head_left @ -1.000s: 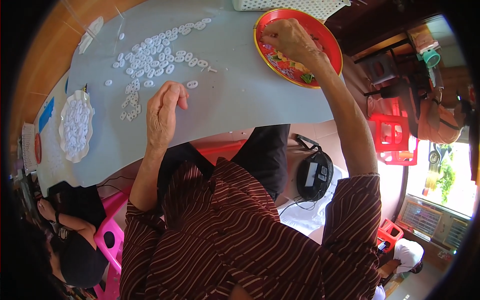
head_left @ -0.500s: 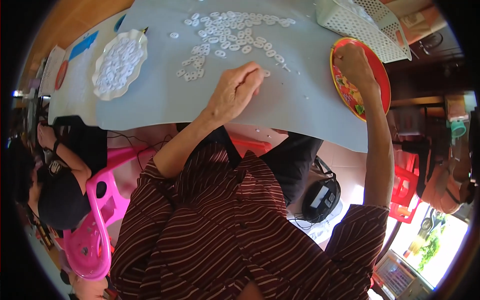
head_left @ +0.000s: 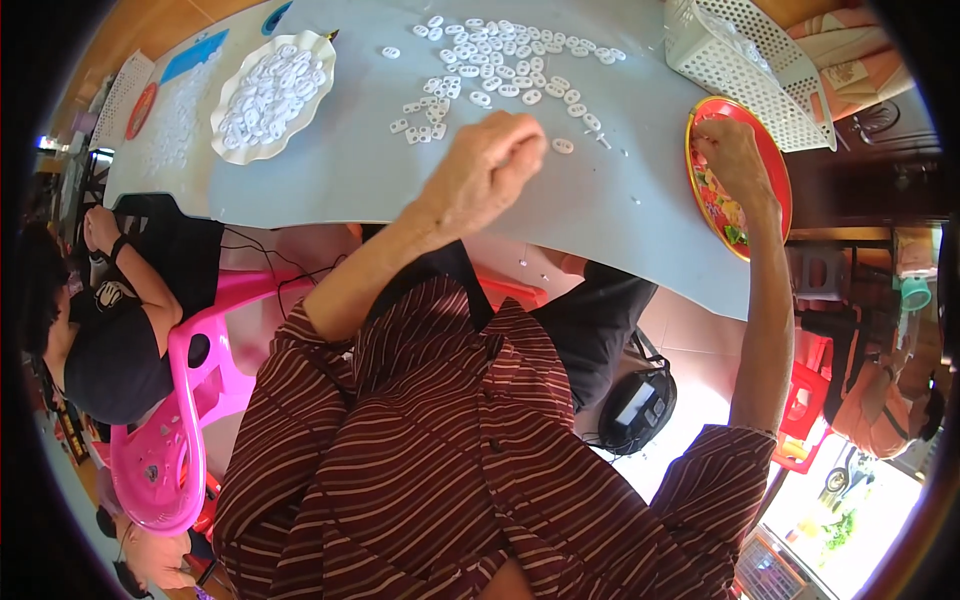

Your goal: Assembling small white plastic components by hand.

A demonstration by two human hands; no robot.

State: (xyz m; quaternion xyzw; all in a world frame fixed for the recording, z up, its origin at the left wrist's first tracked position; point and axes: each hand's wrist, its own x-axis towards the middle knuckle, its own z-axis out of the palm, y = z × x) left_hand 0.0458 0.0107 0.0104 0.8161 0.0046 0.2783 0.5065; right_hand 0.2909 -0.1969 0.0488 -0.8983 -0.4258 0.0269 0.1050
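My left hand (head_left: 488, 168) is closed above the near part of the grey table, its fingers curled in. Whatever it may hold is hidden. Just beyond its knuckles lies a single white oval piece with two holes (head_left: 563, 146). Many more such white pieces (head_left: 500, 50) are spread over the table farther off, some in a loose line. My right hand (head_left: 738, 160) reaches down over a red round tray (head_left: 768, 170) with a gold rim and a colourful print. Its fingers are bent together at the tray's inside, and anything between them cannot be made out.
A scalloped white dish (head_left: 318, 100) heaped with white pieces stands at the left. A white perforated basket (head_left: 700, 45) is behind the red tray. Small white bits (head_left: 603, 141) lie near the tray. A pink chair (head_left: 185, 400) and a seated person in black (head_left: 120, 340) are at left.
The whole view has shifted, so the table things sit a little farther right. My left hand stays closed and my right hand remains over the red tray with fingers bent.
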